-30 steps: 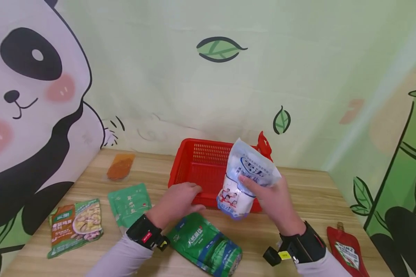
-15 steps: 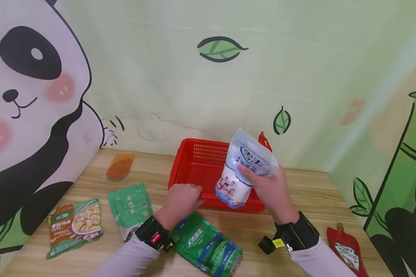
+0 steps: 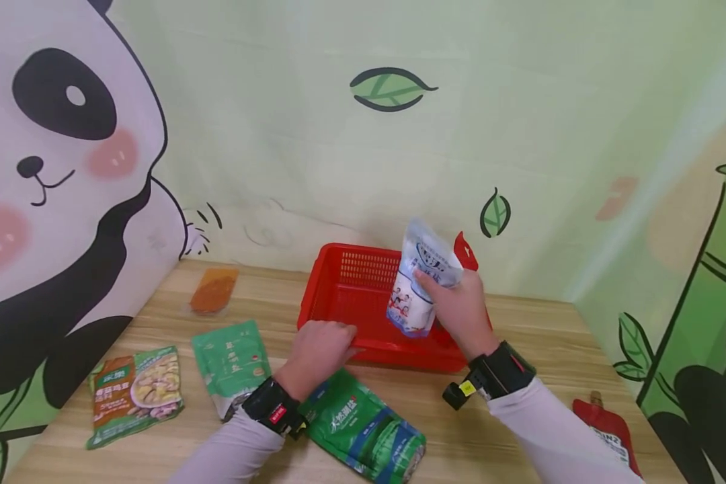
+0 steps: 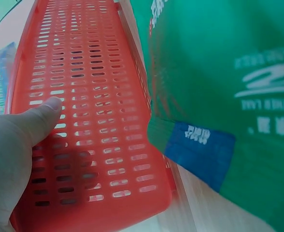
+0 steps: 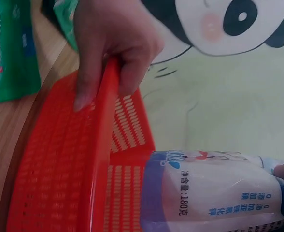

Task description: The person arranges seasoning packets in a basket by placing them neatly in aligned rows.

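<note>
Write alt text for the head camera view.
A right hand holds a white-and-blue pouch over a red basket that the left hand grips at the near side. Other packets lie around it on a wooden table.

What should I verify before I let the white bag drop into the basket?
1. White bag gripped by the right hand: ok.
2. White bag over the basket: ok, it appears inside the rim in the head view.
3. Left hand bracing the basket: ok, it grips the near rim.
4. Red pack out of the bag's way: cannot tell, the right hand hides part of it.
5. Bag's base resting on the basket floor: cannot tell, neither view settles its height.
6. Green bag out of the way: ok, it lies on the table in front.
</note>
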### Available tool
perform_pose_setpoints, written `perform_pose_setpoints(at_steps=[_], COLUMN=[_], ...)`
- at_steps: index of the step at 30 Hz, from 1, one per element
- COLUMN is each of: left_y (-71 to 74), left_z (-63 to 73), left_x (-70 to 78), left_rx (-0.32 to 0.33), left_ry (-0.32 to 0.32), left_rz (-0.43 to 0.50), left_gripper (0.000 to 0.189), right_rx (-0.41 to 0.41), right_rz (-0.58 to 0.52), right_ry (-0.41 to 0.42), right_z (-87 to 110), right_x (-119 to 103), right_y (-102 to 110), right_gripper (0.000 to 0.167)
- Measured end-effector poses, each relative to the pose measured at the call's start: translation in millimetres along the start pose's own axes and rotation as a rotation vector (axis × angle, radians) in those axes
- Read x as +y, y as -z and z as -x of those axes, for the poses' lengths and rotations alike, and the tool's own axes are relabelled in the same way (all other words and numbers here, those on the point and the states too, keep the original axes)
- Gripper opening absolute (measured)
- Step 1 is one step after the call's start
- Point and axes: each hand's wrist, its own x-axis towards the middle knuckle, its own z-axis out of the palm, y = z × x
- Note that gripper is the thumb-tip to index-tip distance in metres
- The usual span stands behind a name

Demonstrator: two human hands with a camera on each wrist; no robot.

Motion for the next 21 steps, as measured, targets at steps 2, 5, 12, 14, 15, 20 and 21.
perform_pose_setpoints(at_steps=[2,5,12,14,15,20,21], left_y=[-0.2,-0.2,-1.1,-1.4,-1.4,-1.1,-1.1], left_z=[-0.4,-0.7,-0.5,-0.6,-0.5,-0.8,-0.8], left_x=[0.3,0.4,0.1,-0.2,-0.2,0.0,0.2], left_rx=[-0.002,0.001,0.028,0.029,0.030,0.029,0.026], left_ry=[0.003,0.005,0.002,0.000,-0.001,0.001,0.004], left_rz=[0.009,0.013,0.003,0.000,-0.001,0.007,0.010], left_gripper=[0.028,0.029,0.029,0.029,0.029,0.029,0.029], right_rx=[-0.014,-0.036,-0.040,-0.048,-0.053,-0.083,-0.086], right_rz=[0.035,0.072,0.097,0.100,0.105,0.126,0.125], right_ry=[-0.028,-0.059,-0.112,-0.127,-0.135,-0.174,-0.183], right_z=[-6.7,-16.7,-33.7,-37.5,-39.3,-47.7,-49.4], right_x=[4,9,20,22,23,22,22], right_y=[-1,-2,-10,-13,-14,-18,-19], right_gripper=[0.062,0.061,0.059,0.059,0.059,0.058,0.058])
